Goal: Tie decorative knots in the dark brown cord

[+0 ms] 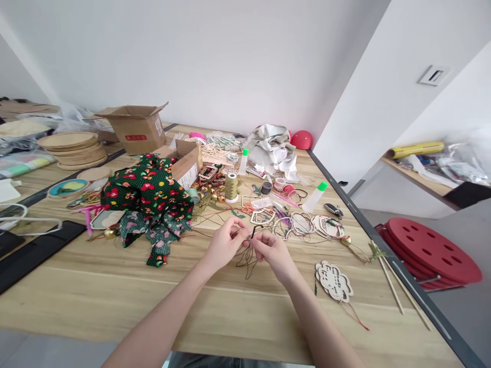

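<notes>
Over wooden table [238,317], left hand [225,244] and right hand [273,253] close together, both pinching dark cord [248,254]; thread spool [231,187] standing beyond.

Two hands [226,244] in play here, two open cardboard boxes [143,130], two green-capped bottles [313,201], two long wooden sticks [392,285] at right, one thread cone [231,188], one car key fob [333,210]!
</notes>
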A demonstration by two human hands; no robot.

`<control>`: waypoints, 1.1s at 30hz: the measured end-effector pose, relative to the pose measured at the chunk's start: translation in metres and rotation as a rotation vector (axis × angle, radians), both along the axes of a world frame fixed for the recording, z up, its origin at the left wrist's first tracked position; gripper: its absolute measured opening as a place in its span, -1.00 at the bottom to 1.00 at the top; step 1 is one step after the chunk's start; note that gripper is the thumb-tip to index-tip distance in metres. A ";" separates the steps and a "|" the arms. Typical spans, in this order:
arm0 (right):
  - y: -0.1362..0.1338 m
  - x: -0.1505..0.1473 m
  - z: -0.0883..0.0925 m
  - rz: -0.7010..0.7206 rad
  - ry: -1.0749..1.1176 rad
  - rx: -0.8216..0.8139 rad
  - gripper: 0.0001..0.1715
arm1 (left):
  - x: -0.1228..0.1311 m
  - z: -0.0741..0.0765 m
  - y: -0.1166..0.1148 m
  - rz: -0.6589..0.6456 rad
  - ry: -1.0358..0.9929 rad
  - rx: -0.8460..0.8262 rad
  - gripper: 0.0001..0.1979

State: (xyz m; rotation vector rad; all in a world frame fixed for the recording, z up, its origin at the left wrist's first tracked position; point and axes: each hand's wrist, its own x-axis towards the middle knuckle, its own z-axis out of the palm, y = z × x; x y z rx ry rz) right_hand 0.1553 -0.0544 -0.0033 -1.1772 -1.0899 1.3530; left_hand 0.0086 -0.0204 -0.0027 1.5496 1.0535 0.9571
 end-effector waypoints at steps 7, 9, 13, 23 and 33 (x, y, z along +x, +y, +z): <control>0.004 0.011 -0.004 -0.083 0.072 -0.005 -0.69 | -0.005 0.010 0.000 -0.185 0.129 0.060 -0.70; 0.004 0.012 -0.003 -0.101 0.064 0.008 -0.69 | -0.005 0.012 -0.001 -0.257 0.101 0.021 -0.68; 0.002 0.011 -0.002 -0.108 0.054 0.008 -0.68 | -0.003 0.012 -0.004 -0.376 0.015 -0.114 -0.68; 0.003 0.011 -0.005 -0.109 0.037 -0.015 -0.64 | 0.000 0.012 -0.010 -0.552 -0.062 -0.339 -0.66; 0.004 0.017 0.001 -0.152 0.049 -0.013 -0.68 | -0.017 0.020 0.004 -0.423 0.022 -0.110 -0.83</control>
